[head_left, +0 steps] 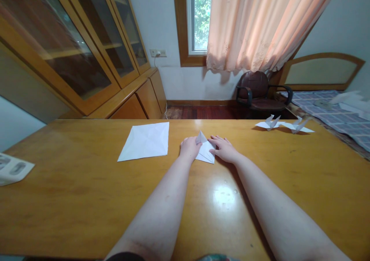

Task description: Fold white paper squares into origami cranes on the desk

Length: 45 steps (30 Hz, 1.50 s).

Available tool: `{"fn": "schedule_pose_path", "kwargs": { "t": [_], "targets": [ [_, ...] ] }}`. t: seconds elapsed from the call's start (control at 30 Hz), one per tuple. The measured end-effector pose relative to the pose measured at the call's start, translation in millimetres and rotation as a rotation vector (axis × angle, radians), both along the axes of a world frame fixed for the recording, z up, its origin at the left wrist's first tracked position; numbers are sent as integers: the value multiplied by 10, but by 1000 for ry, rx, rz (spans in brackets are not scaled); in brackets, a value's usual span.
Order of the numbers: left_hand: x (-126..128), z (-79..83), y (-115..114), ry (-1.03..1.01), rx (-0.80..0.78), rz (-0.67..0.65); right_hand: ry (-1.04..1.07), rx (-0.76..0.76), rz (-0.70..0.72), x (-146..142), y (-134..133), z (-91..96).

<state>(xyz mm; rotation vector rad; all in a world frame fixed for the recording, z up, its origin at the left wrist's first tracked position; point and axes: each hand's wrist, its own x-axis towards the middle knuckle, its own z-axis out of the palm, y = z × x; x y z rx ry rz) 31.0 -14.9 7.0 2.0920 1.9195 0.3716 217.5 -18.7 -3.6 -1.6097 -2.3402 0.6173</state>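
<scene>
A folded sheet of white paper [206, 152] lies on the wooden table in front of me, with creases across it and a pointed flap standing at its far end. My left hand [190, 148] grips its left side, the thumb by the flap and the other fingers partly hidden. On the right edge of the paper rests my right hand [224, 148], fingers stretched out and apart. Left of my hands is a larger unfolded white sheet [147, 139] with faint crease lines. Two folded paper cranes [271, 123] stand at the far right of the table.
The wooden table [86, 191] spans the view. A white item with grey ovals [17, 168] sits at its left edge. Beyond are a glass-door cabinet [86, 41], a brown armchair [257, 91] and a bed [332, 107] with a checked cover.
</scene>
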Motion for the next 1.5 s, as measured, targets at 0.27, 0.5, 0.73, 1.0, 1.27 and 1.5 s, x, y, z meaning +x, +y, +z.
{"fn": "schedule_pose_path", "kwargs": {
  "t": [0.27, 0.5, 0.73, 1.0, 1.27, 1.5],
  "targets": [
    [-19, -87, 42, -197, 45, 27, 308, 195, -27, -39, -9, -32],
    [8, -169, 40, -325, 76, -5, 214, 165, 129, -54, -35, -2],
    [1, -147, 26, -230, 171, -33, 23, 232, -104, -12, -10, -42],
    [-1, -121, 8, -126, 110, -199, 71, 283, 43, -58, -55, 12],
    [-6, -103, 0, -105, 95, -280, 122, 271, 156, -84, -66, 8],
    [13, -65, -15, -85, 69, -282, 92, 282, 119, -74, -59, -3]
  ]
}}
